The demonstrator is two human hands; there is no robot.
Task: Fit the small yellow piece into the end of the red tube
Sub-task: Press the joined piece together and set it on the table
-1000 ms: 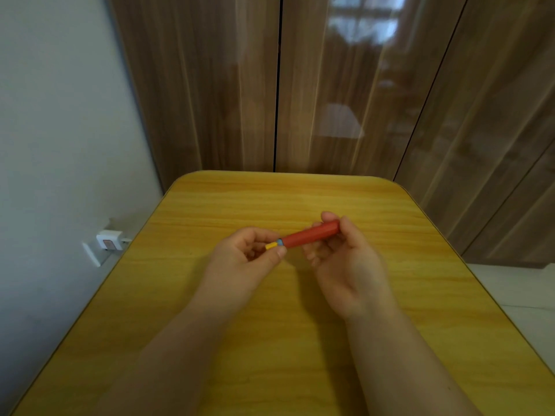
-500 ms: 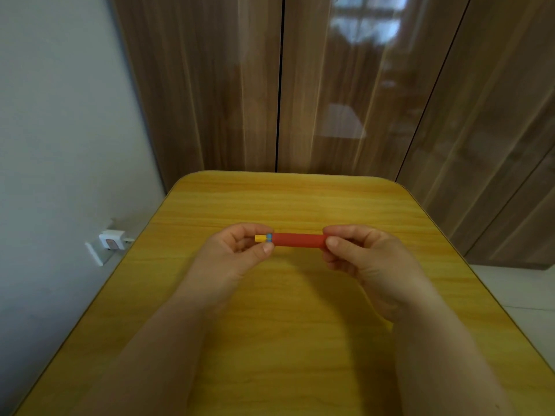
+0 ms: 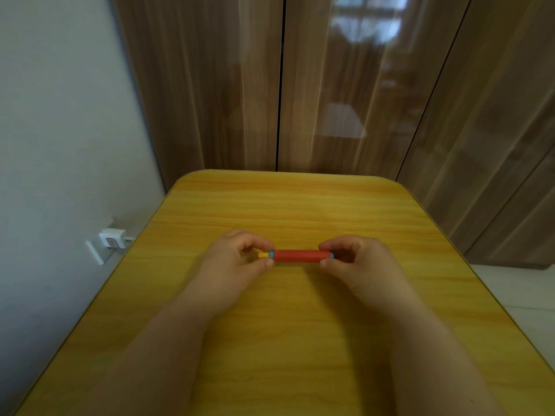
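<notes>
Far left, a white plug sits in a wall socket beside the worktop, well apart from the work. The left hand comes next, its fingers narrowed to a pinch around the small yellow piece, thumb below and forefinger above. The piece points right, its inner end meeting a thin blue ring at the left mouth of the red tube; only a short yellow stub shows outside, so it looks partly seated. The tube lies level, its long axis running left to right between the two hands, just above the wood; whether it touches the surface I cannot tell. The right hand closes its fingers on the tube's right end, where another bit of blue shows. Piece and tube share one line, so the remaining push is judged to be straight along that axis, the left hand driving and the right bracing. Nothing lies between them or nearby to hinder it; a tilt of the piece seems the chief risk.
</notes>
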